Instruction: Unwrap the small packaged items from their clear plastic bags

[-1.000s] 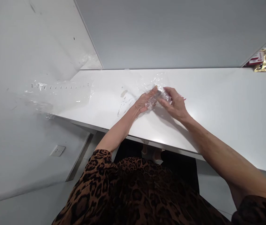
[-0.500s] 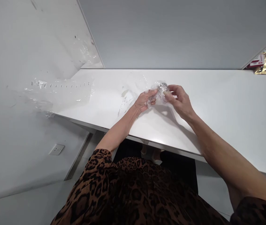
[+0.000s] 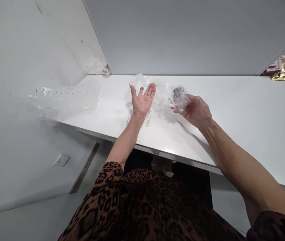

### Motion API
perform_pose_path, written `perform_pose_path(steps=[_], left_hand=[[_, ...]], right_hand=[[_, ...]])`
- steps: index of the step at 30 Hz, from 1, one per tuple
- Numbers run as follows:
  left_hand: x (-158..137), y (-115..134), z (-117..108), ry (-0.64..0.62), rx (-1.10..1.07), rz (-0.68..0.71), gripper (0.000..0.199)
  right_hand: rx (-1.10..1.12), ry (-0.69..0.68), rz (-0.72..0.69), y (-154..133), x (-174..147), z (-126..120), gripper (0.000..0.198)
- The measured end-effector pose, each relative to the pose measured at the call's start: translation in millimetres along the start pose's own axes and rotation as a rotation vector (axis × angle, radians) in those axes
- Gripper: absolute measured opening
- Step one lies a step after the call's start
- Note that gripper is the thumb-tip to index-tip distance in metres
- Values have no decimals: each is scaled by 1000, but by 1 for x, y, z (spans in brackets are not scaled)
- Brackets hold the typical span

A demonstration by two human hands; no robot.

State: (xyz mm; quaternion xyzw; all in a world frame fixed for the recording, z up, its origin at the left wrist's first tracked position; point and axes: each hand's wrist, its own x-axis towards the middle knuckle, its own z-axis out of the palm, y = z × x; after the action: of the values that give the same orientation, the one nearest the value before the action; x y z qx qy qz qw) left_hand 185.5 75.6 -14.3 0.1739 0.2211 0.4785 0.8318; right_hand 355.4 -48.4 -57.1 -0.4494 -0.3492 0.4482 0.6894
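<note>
My right hand (image 3: 196, 110) grips a crumpled clear plastic wrapping (image 3: 181, 104) with something dark grey inside, held above the white counter (image 3: 242, 127). What the dark thing is cannot be made out through the plastic. To the left, my left hand (image 3: 143, 99) is turned palm up with its fingers spread, holding nothing. Behind and around its fingers, a loose sheet of thin clear plastic film (image 3: 140, 79) shows above the counter.
A clear plastic bag (image 3: 67, 100) with a row of dark marks lies at the counter's left end against the wall. Gold and silver packets (image 3: 284, 68) sit at the far right. A grey panel (image 3: 182, 36) rises behind the counter. A wall socket (image 3: 61, 160) is low on the left.
My left hand has let go of the plastic wrapping, moved left and opened palm up. My right hand keeps the wrapping and has shifted slightly right. More loose film shows between the hands.
</note>
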Motion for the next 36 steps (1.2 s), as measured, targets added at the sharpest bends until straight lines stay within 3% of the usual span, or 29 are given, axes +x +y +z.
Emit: perform_pose_path(steps=[4, 7, 10, 13, 16, 19, 24, 26, 28, 32, 36], left_hand=[[12, -3, -11, 117, 28, 35, 57], [21, -13, -18, 117, 261, -39, 51], [20, -27, -22, -133, 550, -231, 57], [14, -38, -25, -409, 691, -376, 51], [9, -42, -26, -516, 759, -463, 42], [7, -42, -25, -471, 720, -447, 31], [11, -52, -27, -297, 593, -136, 17], [14, -56, -30, -279, 637, -50, 15], [15, -60, -33, -293, 694, 9, 15], [12, -62, -34, -372, 778, 25, 12], [9, -57, -26, -191, 683, -21, 10]], right_hand=[[22, 38, -103, -5, 3, -7, 41], [-128, 70, -154, -8, 5, -11, 47], [-190, 66, -173, -8, 6, -10, 52], [-170, 45, -175, -2, 6, -4, 49], [-137, 42, -152, 5, 6, -1, 44], [-61, 80, -135, 12, 10, -6, 38], [-108, 280, -26, 24, 15, -18, 44], [-226, 369, -130, 26, 13, -18, 47], [-383, 372, -287, 27, 9, -15, 51], [-633, 262, -391, 29, 5, -9, 57], [-415, 315, -299, 27, 11, -18, 51]])
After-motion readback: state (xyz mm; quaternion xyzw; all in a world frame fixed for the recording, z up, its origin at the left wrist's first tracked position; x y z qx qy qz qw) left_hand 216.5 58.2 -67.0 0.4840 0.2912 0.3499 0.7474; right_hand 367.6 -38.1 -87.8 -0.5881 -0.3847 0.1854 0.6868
